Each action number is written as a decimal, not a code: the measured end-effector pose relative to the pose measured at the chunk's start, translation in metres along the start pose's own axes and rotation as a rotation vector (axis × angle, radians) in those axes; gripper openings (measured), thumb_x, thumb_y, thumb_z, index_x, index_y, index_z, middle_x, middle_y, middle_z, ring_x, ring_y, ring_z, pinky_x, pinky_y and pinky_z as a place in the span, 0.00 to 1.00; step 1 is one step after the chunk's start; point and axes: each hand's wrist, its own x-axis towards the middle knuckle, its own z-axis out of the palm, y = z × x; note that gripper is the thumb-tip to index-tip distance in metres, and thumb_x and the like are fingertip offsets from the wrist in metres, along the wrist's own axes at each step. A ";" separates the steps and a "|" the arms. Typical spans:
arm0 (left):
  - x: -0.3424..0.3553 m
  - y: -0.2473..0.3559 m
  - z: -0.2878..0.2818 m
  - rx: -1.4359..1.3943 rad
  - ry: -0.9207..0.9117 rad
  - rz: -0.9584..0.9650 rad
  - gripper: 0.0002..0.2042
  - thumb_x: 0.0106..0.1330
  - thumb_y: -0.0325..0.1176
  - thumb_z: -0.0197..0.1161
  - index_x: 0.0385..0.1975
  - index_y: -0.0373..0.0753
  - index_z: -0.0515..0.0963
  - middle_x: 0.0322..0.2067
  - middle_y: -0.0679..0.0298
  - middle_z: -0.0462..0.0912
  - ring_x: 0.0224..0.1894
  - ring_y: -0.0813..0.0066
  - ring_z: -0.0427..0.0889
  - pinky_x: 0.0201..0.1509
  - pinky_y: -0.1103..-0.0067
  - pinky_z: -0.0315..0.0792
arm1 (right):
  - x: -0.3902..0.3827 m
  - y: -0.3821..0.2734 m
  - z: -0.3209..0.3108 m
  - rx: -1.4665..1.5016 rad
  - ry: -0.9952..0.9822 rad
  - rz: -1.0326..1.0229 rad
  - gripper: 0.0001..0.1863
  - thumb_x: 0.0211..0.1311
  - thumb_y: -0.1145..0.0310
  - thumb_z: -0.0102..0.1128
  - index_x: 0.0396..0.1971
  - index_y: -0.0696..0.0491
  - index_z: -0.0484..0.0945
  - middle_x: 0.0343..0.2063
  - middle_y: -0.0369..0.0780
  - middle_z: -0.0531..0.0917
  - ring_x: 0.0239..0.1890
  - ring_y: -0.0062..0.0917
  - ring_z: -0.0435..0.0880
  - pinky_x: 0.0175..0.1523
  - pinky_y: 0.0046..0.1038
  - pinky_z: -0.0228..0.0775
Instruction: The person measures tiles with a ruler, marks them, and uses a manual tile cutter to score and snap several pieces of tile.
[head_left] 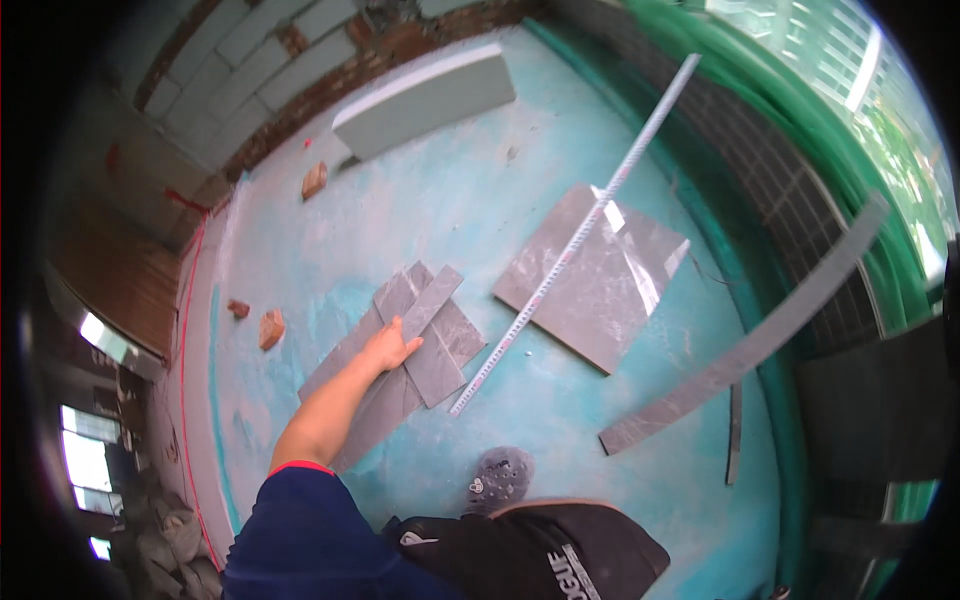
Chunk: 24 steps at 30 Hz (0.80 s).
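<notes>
My left hand (388, 350) reaches forward over a small pile of grey cut tile pieces (440, 362) on the floor. Its fingers and thumb close on the near end of a narrow grey tile strip (436, 300), which lies slantwise on top of the pile. Under and around the strip, several flat tile offcuts overlap at different angles. To the right, a long white ruler with markings (548, 282) rests across a large square grey tile (600, 270). My right hand does not show.
A long grey tile strip (740, 355) stretches along the right, with a thin dark strip (735, 435) beside it. A pale block (430, 105) stands near the back wall. Broken brick pieces (271, 329) lie at left. My shoe (503, 475) is close below the pile.
</notes>
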 end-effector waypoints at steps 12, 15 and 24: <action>0.022 -0.001 0.018 -0.131 -0.133 0.039 0.37 0.61 0.54 0.56 0.56 0.24 0.60 0.53 0.37 0.68 0.56 0.44 0.69 0.60 0.64 0.64 | 0.163 0.045 0.176 -0.053 -0.182 0.245 0.22 0.49 0.54 0.68 0.30 0.56 0.71 0.20 0.38 0.76 0.15 0.24 0.72 0.15 0.27 0.60; 0.018 -0.020 0.026 -0.106 -0.082 -0.067 0.40 0.63 0.56 0.52 0.59 0.21 0.57 0.59 0.36 0.62 0.63 0.46 0.61 0.66 0.67 0.57 | 0.166 -0.036 0.223 -0.167 -0.055 0.321 0.20 0.52 0.57 0.66 0.27 0.60 0.73 0.19 0.40 0.76 0.17 0.27 0.76 0.18 0.30 0.68; 0.047 -0.079 0.026 -0.190 0.253 -0.249 0.42 0.64 0.58 0.49 0.61 0.21 0.53 0.61 0.37 0.59 0.65 0.49 0.58 0.68 0.69 0.51 | 0.234 -0.031 0.264 -0.013 0.062 0.436 0.18 0.57 0.54 0.63 0.24 0.55 0.73 0.15 0.38 0.72 0.12 0.26 0.69 0.18 0.31 0.67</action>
